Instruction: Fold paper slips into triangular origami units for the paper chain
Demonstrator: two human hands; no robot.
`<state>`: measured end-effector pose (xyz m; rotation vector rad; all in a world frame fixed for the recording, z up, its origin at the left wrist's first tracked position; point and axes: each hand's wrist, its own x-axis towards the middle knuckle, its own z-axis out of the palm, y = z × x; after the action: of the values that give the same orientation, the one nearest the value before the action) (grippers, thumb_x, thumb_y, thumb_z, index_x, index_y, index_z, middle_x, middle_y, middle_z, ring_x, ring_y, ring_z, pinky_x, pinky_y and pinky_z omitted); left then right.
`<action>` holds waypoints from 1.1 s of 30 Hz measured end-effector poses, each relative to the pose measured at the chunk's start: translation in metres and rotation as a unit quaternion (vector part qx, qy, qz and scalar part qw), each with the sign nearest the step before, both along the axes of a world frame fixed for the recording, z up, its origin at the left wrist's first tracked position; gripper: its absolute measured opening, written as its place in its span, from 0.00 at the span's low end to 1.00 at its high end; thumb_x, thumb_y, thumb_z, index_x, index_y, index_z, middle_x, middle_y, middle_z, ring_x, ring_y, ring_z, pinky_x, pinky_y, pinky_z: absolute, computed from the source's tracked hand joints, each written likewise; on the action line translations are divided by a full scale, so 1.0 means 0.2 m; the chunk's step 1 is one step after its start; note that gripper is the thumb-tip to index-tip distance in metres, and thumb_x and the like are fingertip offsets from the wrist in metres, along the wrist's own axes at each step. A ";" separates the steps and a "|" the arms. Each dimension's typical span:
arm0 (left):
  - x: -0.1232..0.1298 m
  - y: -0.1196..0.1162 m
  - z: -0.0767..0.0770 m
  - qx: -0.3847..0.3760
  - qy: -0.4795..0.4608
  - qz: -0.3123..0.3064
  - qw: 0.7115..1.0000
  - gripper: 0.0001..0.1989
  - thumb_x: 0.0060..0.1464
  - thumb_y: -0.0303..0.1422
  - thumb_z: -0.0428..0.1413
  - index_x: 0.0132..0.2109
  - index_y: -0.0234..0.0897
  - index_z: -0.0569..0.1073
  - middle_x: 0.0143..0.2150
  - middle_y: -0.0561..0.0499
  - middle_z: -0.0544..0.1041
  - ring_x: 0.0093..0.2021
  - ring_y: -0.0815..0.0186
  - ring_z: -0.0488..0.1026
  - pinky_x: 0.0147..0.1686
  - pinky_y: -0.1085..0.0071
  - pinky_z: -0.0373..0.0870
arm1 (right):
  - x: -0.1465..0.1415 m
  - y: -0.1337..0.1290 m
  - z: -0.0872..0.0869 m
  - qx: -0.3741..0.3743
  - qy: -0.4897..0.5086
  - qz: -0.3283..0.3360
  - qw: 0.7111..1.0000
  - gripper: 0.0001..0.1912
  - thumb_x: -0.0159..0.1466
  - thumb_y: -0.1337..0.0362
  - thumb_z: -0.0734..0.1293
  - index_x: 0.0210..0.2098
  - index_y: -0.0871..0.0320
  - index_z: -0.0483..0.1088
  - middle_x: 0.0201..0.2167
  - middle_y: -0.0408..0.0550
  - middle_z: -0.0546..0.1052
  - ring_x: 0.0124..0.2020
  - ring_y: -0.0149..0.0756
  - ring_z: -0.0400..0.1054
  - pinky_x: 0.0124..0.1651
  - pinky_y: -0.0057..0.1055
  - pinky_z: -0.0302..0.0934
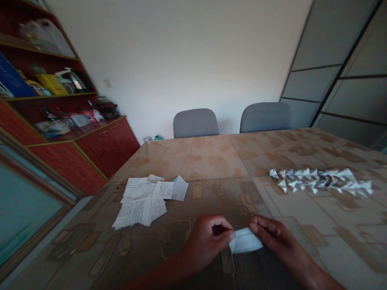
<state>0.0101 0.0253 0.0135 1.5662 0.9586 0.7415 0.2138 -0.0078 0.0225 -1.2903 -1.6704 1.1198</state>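
Observation:
A small white piece of printed paper [246,241] is held above the near part of the table between both hands. My left hand [208,237] pinches its upper left corner between thumb and forefinger. At the upper right corner, my right hand [273,235] grips it with the fingers curled. Beyond my left hand lies a loose pile of printed paper slips [142,205], overlapping one another. To the far right stand folded paper pieces [314,181] with pointed tips, set out in two rough rows.
The table [181,159] wears a brown patterned cover. Two grey chairs [196,123] stand at its far edge, against a white wall. On the left is a red-brown shelf cabinet [102,149] with bottles, a kettle and boxes. Sliding doors [317,76] rise at the right.

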 end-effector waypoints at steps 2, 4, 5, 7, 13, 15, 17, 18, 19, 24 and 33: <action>0.00 0.01 0.00 -0.080 -0.066 0.032 0.994 0.13 0.51 0.40 0.59 0.30 0.32 0.74 0.23 0.54 0.72 0.25 0.69 0.68 0.28 0.75 0.63 | 0.00 0.00 0.03 0.007 0.020 -0.004 1.000 0.25 0.67 0.46 0.55 0.25 0.55 0.67 0.24 0.43 0.72 0.29 0.37 0.69 0.34 0.30 0.64; 0.00 0.01 0.01 -0.145 -0.120 0.066 0.980 0.17 0.48 0.44 0.61 0.30 0.31 0.73 0.24 0.53 0.73 0.25 0.69 0.69 0.28 0.74 0.63 | -0.01 0.00 0.03 0.022 0.034 -0.010 0.999 0.24 0.67 0.46 0.55 0.27 0.55 0.69 0.27 0.45 0.74 0.33 0.39 0.71 0.38 0.32 0.65; 0.00 0.01 0.01 -0.166 -0.140 0.078 0.973 0.18 0.46 0.45 0.62 0.30 0.31 0.73 0.25 0.53 0.73 0.25 0.69 0.69 0.29 0.74 0.64 | -0.01 0.00 0.03 0.026 0.046 -0.007 0.999 0.22 0.67 0.46 0.57 0.29 0.55 0.70 0.28 0.45 0.74 0.33 0.39 0.71 0.38 0.32 0.65; 0.00 0.00 0.00 -0.197 -0.166 0.087 0.962 0.19 0.44 0.45 0.64 0.31 0.31 0.73 0.26 0.52 0.74 0.25 0.70 0.70 0.29 0.73 0.64 | -0.03 0.00 0.00 0.026 0.075 0.006 0.997 0.17 0.66 0.49 0.61 0.33 0.55 0.71 0.29 0.45 0.75 0.33 0.39 0.72 0.37 0.32 0.66; 0.02 -0.03 -0.03 -0.170 -0.148 0.052 0.973 0.21 0.46 0.47 0.63 0.29 0.31 0.72 0.24 0.52 0.73 0.25 0.70 0.70 0.28 0.74 0.64 | -0.06 -0.02 -0.05 0.050 0.085 -0.003 0.995 0.12 0.64 0.55 0.65 0.31 0.56 0.71 0.28 0.44 0.76 0.32 0.37 0.72 0.36 0.30 0.66; 0.02 -0.03 -0.04 -0.147 -0.127 0.024 0.981 0.20 0.47 0.47 0.62 0.29 0.31 0.71 0.24 0.52 0.73 0.25 0.69 0.70 0.29 0.74 0.64 | -0.05 -0.01 -0.04 0.065 0.069 -0.020 0.995 0.12 0.64 0.55 0.65 0.29 0.56 0.71 0.25 0.43 0.76 0.29 0.36 0.72 0.33 0.28 0.66; 0.03 -0.04 -0.05 -0.136 -0.112 0.003 0.984 0.19 0.48 0.46 0.62 0.31 0.31 0.72 0.25 0.52 0.74 0.26 0.69 0.72 0.30 0.73 0.66 | -0.06 -0.01 -0.03 0.082 0.055 -0.022 0.995 0.12 0.62 0.56 0.66 0.27 0.56 0.70 0.24 0.43 0.75 0.27 0.36 0.71 0.30 0.27 0.66; 0.03 -0.05 -0.06 -0.137 -0.106 -0.006 0.985 0.19 0.49 0.46 0.61 0.31 0.31 0.72 0.26 0.51 0.74 0.27 0.68 0.72 0.31 0.72 0.66 | -0.06 -0.01 -0.03 0.092 0.047 -0.019 0.994 0.12 0.62 0.57 0.66 0.26 0.57 0.70 0.24 0.43 0.75 0.27 0.36 0.71 0.30 0.27 0.66; 0.03 -0.05 -0.06 -0.139 -0.101 -0.014 0.985 0.18 0.50 0.46 0.60 0.32 0.31 0.73 0.26 0.51 0.75 0.27 0.68 0.73 0.31 0.72 0.67 | -0.06 -0.01 -0.03 0.101 0.039 -0.017 0.994 0.11 0.61 0.58 0.66 0.25 0.57 0.70 0.23 0.43 0.75 0.26 0.36 0.71 0.30 0.27 0.66; 0.03 -0.06 -0.03 -0.041 -0.046 0.000 0.998 0.13 0.56 0.39 0.55 0.41 0.32 0.74 0.34 0.47 0.77 0.34 0.64 0.75 0.35 0.68 0.71 | -0.08 -0.03 -0.04 0.120 -0.015 -0.056 0.991 0.04 0.58 0.66 0.64 0.31 0.56 0.70 0.24 0.43 0.77 0.27 0.35 0.73 0.30 0.26 0.67; -0.02 -0.06 0.02 0.514 0.175 -0.038 0.839 0.11 0.61 0.28 0.54 0.49 0.44 0.72 0.45 0.49 0.75 0.43 0.64 0.72 0.45 0.67 0.66 | -0.04 -0.03 -0.15 0.158 -0.193 -0.079 0.965 0.31 0.49 0.73 0.63 0.53 0.58 0.66 0.24 0.42 0.76 0.23 0.36 0.70 0.27 0.31 0.66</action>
<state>0.0059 0.0123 0.0184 2.7429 0.7548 1.0123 0.2052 -0.0137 -0.0080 -1.4608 -1.8915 0.4984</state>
